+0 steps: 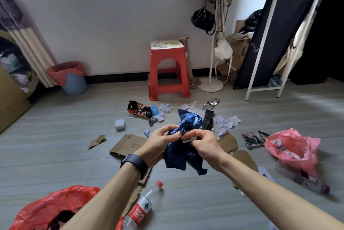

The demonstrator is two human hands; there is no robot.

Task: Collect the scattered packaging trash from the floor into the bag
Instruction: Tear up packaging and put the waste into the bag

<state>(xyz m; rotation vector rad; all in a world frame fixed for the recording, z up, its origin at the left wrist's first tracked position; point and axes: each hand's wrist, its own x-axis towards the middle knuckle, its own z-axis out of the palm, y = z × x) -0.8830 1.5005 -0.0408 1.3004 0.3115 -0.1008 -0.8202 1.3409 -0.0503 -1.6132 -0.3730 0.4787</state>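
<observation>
Both hands hold a crumpled blue plastic wrapper (pixel 183 152) up above the floor. My left hand (pixel 160 141) pinches its left side, and my right hand (pixel 202 143) grips the part with a barcode label. A red plastic bag (pixel 50 209) lies open at the bottom left, under my left forearm. On the floor around it lie a plastic water bottle (pixel 141 209), flattened cardboard (pixel 126 145), a red-black snack wrapper (pixel 139 111), crumpled white papers (pixel 224 122), a silver foil pouch (pixel 254 138) and a pink plastic bag (pixel 292 146).
A red plastic stool (pixel 168 69) stands at the wall behind the litter. A blue bin with a red liner (pixel 71 77) is at the back left, a white coat stand (pixel 211 81) and a leaning rack (pixel 264 49) at the back right. A cardboard box (pixel 11 97) is at the left.
</observation>
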